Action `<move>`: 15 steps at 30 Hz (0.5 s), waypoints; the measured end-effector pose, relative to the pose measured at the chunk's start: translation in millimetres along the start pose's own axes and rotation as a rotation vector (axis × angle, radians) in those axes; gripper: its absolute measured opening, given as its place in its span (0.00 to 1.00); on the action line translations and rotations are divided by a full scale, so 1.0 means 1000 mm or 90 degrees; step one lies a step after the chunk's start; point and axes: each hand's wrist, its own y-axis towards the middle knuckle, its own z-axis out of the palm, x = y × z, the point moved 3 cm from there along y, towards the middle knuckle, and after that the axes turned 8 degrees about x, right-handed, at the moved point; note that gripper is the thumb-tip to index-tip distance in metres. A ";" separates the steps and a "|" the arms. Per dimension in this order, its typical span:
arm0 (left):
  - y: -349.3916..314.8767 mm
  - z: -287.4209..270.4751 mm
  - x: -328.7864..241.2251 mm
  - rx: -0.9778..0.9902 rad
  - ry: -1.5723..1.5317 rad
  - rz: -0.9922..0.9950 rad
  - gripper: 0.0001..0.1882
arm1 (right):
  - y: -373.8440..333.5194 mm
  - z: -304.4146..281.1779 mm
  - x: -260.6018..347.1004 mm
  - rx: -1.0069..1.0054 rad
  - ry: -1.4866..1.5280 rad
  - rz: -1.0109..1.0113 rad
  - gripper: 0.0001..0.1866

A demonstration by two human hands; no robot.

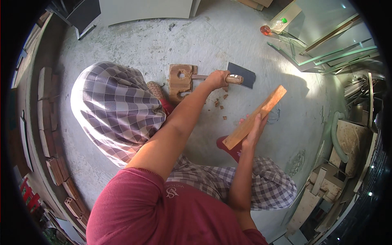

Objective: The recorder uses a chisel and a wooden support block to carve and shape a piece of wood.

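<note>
Cleaver [241, 76] gripped by its wooden handle in the left hand [217, 79], wooden slat [255, 117] clasped in the right hand [254, 131], wood chips [221, 103] scattered on grey concrete floor [134, 45], bricks [50, 122] stacked along the left wall, glass panes [326, 45] leaned at right.

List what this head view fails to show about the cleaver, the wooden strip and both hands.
- Cleaver: the handle's middle is wrapped by the left hand; the cutting edge is too small to judge.
- Wooden strip: part of its lower half is covered by the right hand.
- Right-hand palm: hidden behind the strip.
- Wood chips: too small to count.
</note>
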 end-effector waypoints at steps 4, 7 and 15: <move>0.004 0.000 0.004 -0.004 0.012 -0.009 0.15 | -0.009 0.029 -0.004 0.160 -0.151 0.087 0.38; 0.000 -0.005 0.012 0.019 0.061 -0.039 0.16 | -0.009 0.038 -0.010 0.197 -0.163 0.114 0.37; -0.004 -0.011 0.025 -0.022 0.087 -0.013 0.20 | -0.004 0.024 0.024 0.018 0.014 -0.058 0.37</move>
